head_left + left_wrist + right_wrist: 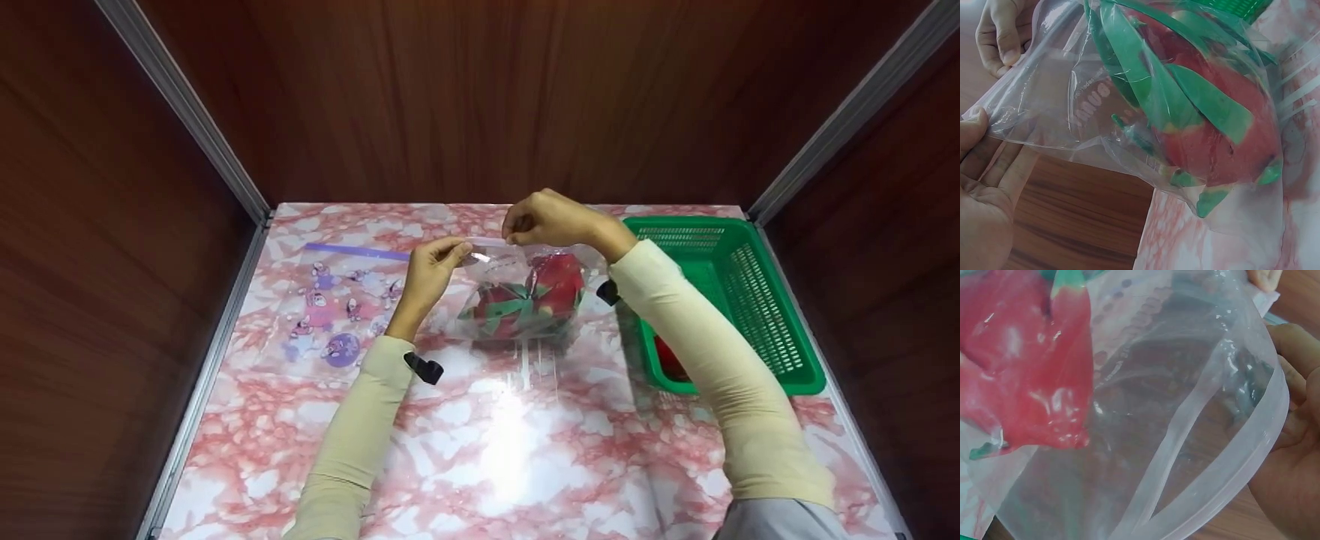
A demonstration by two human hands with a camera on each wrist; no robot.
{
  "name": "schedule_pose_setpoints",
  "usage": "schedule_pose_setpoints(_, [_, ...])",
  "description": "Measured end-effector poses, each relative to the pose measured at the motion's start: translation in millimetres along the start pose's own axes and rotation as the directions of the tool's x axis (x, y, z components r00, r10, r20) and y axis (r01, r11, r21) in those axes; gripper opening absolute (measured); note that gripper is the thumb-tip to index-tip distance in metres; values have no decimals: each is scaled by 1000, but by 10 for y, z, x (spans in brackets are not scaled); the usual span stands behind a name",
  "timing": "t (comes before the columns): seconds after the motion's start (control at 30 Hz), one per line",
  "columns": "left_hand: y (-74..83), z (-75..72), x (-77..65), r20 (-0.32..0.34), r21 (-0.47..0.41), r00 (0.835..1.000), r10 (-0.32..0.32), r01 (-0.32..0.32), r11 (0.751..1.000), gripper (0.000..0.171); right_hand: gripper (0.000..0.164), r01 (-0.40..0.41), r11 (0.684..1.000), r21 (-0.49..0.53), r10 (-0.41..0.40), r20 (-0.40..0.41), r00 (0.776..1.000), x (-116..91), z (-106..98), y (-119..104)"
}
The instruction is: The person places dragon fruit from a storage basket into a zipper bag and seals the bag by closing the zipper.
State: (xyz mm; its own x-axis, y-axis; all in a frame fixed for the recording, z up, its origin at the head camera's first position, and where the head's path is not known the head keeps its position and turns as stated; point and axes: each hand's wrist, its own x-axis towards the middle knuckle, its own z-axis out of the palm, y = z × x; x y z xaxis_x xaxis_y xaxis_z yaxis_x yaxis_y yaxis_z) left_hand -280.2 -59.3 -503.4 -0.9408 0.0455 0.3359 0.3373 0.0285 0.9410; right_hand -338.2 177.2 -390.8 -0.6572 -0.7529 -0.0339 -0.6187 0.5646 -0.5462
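A clear zip bag (487,262) holds two red dragon fruits (561,283) with green scales. My left hand (433,274) pinches the left end of the bag's top edge between thumb and finger. Close to the middle of that edge, my right hand (553,219) grips the bag with curled fingers. In the left wrist view the plastic (1044,107) stretches from both hands down to the fruit (1213,129). The right wrist view shows part of the bag's pale zip strip (1252,455) gaping, beside the right hand (1297,455).
To the left, a flat clear bag (337,300) with cartoon prints and a purple zip strip lies on the marbled table (442,427). A green basket (806,375) stands at the right, partly behind the right forearm, with something red (670,358) inside. Brown panels enclose the table.
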Motion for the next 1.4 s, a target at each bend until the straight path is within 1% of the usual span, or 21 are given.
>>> schedule_pose_setpoints(0.2, [1,-27,-4,-39,47,999,-16,18,999,18,10,7,1000,-3,-7,-4,1000,-17,6,55])
schedule_pose_setpoints(0.3, [7,-41,-11,-42,53,999,-26,28,998,18,10,14,1000,-11,-14,-4,1000,-23,2,70])
schedule_pose_setpoints(0.5, [6,-71,-17,-53,36,998,-26,28,999,18,8,16,1000,-20,-16,-1,1000,-44,-6,106])
schedule_pose_setpoints(0.7, [-1,-124,-13,-51,12,999,-3,4,1000,18,9,7,1000,-22,-7,-4,1000,-92,-29,139])
schedule_pose_setpoints(0.87, [-17,-172,-8,-61,14,998,14,-13,1000,17,8,22,999,-38,-22,-9,1000,-110,-41,173])
schedule_pose_setpoints(1.13, [-51,-212,0,-70,-53,998,-3,-1,999,18,8,31,999,-38,-32,-16,999,-130,-54,208])
schedule_pose_setpoints(1.4, [-52,-236,-5,-69,-30,998,6,-9,1000,16,7,22,999,-36,-23,-12,1000,-137,-54,228])
